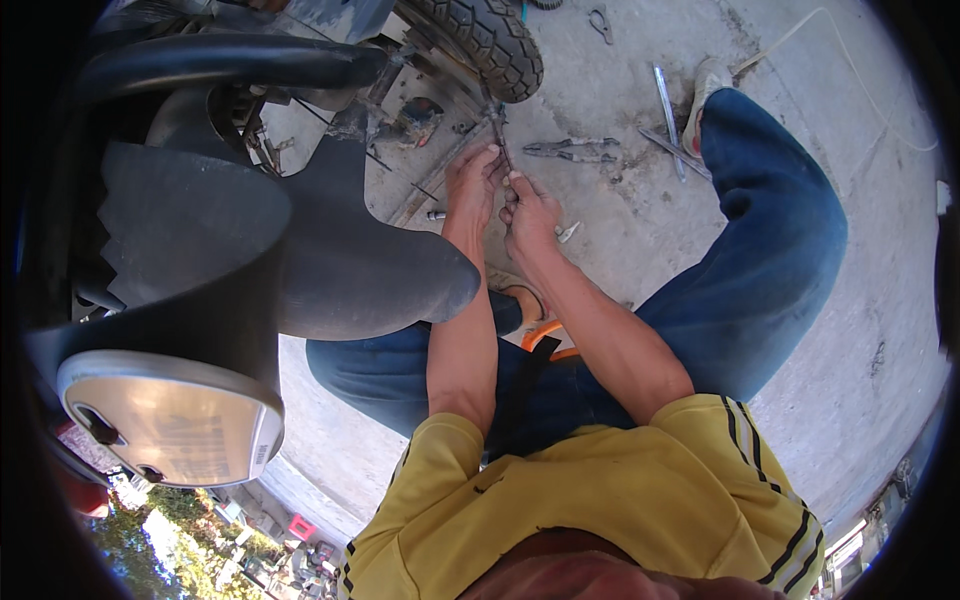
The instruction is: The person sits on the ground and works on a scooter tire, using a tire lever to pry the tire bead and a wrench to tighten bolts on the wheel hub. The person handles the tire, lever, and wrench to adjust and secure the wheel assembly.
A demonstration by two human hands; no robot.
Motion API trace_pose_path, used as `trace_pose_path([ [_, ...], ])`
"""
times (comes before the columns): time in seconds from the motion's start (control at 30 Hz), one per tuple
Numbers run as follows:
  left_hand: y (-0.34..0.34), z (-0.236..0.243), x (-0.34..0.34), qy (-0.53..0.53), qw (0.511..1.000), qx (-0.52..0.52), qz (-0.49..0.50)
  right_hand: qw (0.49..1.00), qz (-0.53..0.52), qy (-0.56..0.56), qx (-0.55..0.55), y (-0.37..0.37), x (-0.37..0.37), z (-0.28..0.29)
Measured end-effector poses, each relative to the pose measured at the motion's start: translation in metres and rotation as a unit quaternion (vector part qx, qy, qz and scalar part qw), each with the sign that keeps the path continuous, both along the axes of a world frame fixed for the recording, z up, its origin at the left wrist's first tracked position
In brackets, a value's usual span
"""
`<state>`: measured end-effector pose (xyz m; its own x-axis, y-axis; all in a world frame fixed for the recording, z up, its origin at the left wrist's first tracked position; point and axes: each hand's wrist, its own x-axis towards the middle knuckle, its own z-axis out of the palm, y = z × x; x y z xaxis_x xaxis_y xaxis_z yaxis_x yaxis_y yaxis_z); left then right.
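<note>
My left hand (472,183) and my right hand (528,208) reach forward together below the knobby tyre (490,40) of a motorbike. Both pinch a thin metal rod-like tool (501,145) that points up toward the wheel's lower fitting. The left fingers close around its lower part, and the right fingertips grip it just beneath. The tool's tip is hidden among the dark parts under the wheel.
Pliers (572,150) lie on the concrete right of my hands, with a long metal tool (668,115) and scissors-like pliers (600,22) farther off. The black seat and fender (300,240) fill the left. My blue-trousered leg (770,230) stretches right, and a small bolt (436,215) lies near my left wrist.
</note>
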<state>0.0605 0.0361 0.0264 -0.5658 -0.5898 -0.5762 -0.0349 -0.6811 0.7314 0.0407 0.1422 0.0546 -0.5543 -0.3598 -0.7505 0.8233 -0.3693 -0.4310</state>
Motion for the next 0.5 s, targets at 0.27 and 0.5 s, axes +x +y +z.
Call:
trace_pose_path([
  [0.27, -0.009, 0.024, -0.027, -0.113, 0.993, -0.005, -0.027, 0.996, 0.009, 0.063, 0.070, -0.005, 0.006, -0.010],
  [0.5, -0.027, 0.026, -0.046, -0.155, 0.983, 0.005, -0.094, 0.977, 0.030, 0.166, 0.130, -0.009, 0.015, -0.027],
])
